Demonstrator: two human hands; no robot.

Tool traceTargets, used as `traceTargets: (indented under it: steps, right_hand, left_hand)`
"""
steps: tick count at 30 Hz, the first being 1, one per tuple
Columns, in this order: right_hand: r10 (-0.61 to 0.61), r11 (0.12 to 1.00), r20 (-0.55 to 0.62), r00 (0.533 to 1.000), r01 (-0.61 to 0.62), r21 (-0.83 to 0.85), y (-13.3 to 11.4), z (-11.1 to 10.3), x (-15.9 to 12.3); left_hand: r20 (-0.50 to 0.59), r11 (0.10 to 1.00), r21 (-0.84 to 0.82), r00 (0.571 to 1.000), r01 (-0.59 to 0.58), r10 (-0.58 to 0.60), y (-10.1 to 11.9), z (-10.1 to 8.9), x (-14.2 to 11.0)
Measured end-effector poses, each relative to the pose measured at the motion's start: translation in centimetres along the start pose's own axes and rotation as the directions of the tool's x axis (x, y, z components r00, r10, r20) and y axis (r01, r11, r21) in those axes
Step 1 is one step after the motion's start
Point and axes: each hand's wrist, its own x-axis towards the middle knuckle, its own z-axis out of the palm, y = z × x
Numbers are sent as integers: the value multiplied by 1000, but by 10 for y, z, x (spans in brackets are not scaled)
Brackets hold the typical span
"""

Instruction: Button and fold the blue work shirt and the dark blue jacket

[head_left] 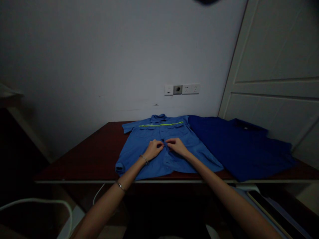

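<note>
Both hands are in at the middle of the light-blue shirt (141,142)!
Left hand (154,149) and right hand (176,145) look pinched on the cloth at its front opening, the shirt lying face-up on the table (87,152). The front edges seem to be in hand; that calls for steady fingertips. Count: two hands, two bracelets (144,159), one table, one shirt, one dark-blue garment (231,146) right beside it.

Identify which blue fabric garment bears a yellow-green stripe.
The lighter blue short-sleeved shirt on the left: the stripe crosses its chest; the darker blue fabric garment beside it shows none.
</note>
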Motion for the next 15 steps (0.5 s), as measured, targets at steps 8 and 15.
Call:
traceTargets:
  steps: [8,15]
  right_hand:
    - [36,999,-13,999,-36,28,1,-4,3]
    - [-29,1000,-28,999,29,-2,5,-6,6]
  left_hand:
    - [-44,996,-7,995,-87,87,-3,8,1]
    - [-68,995,-97,998,-19,12,1,12,-4]
